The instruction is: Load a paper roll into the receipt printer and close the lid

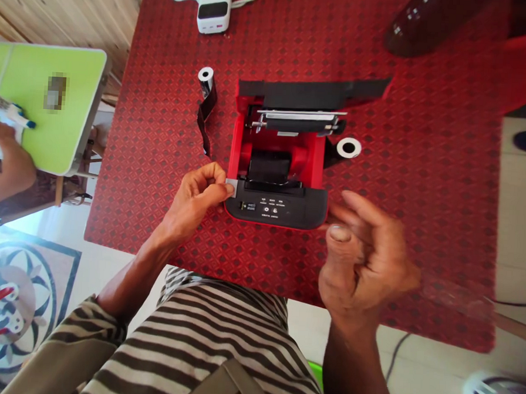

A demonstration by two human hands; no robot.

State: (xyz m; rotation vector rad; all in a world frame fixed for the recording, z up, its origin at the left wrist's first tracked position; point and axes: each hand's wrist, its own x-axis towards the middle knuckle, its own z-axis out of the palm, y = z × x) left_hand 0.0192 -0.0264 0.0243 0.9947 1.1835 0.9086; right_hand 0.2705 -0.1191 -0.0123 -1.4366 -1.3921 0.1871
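Observation:
A small red-and-black label printer (284, 207) sits on the table with its lid (312, 94) raised. Inside its bay lies something black and shiny (268, 167), and a roller with a metal bar crosses the back. My left hand (201, 197) pinches the printer's front left corner, its thumb on a small grey patch (232, 187). My right hand (366, 255), slightly blurred, hovers by the front right corner with fingers apart and nothing in them. A black ribbon roll with a white core (349, 147) rests against the printer's right side. Left of it stands another partly unwound roll (206, 79).
A white power bank (214, 9) with white cables lies at the back of the red-covered table (161, 127). A dark bottle (426, 23) is at the back right. Another person's arm (9, 160) rests at a green table (84, 111) on the left.

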